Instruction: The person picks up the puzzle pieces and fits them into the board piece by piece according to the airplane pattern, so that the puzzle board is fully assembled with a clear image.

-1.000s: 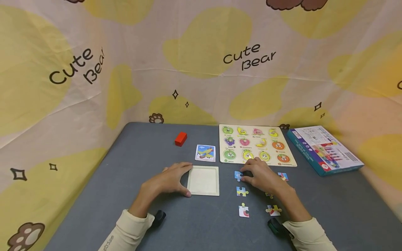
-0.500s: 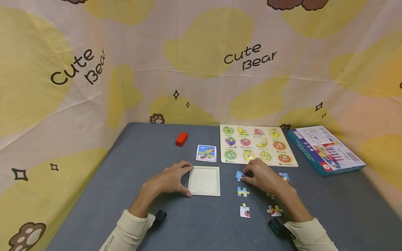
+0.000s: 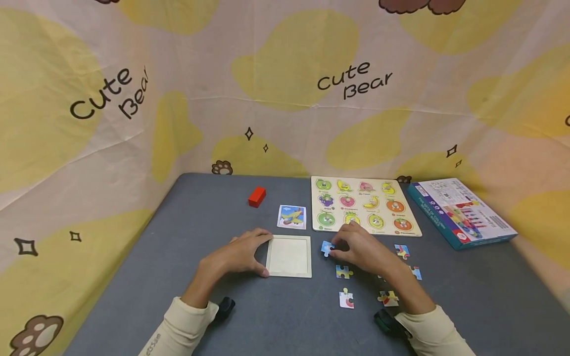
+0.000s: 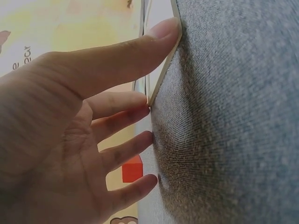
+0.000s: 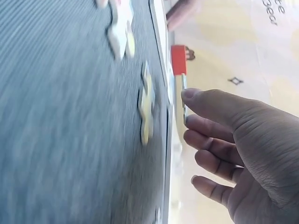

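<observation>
My right hand (image 3: 364, 248) pinches a blue jigsaw piece (image 3: 326, 247) between thumb and index finger. In the right wrist view this jigsaw piece (image 5: 183, 84) appears edge-on, raised off the table, while the other fingers curl loosely. A shallow cream puzzle tray (image 3: 289, 256) lies flat just left of it, with no pieces inside. My left hand (image 3: 240, 253) holds the tray's left side, thumb at the near corner and index finger at the far corner. Several loose jigsaw pieces, among them a yellow-and-blue one (image 3: 344, 272) and a white one (image 3: 346, 299), lie below and around my right hand.
Behind the tray lie an airplane picture card (image 3: 292, 217) and a red block (image 3: 257, 197). A fruit board (image 3: 318, 210) stands flat at the back right, beside a teal-edged box (image 3: 463, 212). Patterned cloth (image 3: 285, 99) rises behind the grey table (image 3: 178, 212).
My right hand has lifted the blue jigsaw piece and carried it left toward the tray, uncovering another piece near my right forearm. The left hand and tray have stayed in place.
</observation>
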Demonstrator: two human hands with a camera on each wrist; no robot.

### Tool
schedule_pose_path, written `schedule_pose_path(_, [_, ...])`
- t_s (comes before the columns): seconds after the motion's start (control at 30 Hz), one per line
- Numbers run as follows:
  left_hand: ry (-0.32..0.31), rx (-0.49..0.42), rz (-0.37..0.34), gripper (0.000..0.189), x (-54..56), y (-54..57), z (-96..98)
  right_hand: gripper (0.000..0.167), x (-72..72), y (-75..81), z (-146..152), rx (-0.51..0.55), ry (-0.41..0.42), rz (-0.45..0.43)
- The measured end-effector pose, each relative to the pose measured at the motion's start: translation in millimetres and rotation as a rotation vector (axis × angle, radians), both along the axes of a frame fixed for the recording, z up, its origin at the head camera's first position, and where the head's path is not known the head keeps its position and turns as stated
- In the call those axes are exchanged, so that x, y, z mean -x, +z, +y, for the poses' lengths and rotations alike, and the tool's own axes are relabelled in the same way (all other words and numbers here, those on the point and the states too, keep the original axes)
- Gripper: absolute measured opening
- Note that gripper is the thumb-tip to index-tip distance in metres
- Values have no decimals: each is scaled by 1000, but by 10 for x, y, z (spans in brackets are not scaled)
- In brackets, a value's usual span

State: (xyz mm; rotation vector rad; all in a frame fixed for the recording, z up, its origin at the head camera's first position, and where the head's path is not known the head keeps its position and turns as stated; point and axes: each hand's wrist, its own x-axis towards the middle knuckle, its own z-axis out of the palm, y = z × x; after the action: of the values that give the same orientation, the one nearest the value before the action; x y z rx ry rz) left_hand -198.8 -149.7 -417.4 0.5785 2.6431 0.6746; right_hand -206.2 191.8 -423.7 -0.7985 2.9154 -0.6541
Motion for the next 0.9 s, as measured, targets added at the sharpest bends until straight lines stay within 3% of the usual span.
schedule_pose_path(0.47, [12,5,-2,86,13,-18,-8,22,149,-39,-493,-4,160,123])
schedule_pose_path(0.9, [-2,-15,25,87,-2,-7,-26,22,224,-98,-855,32,231,121])
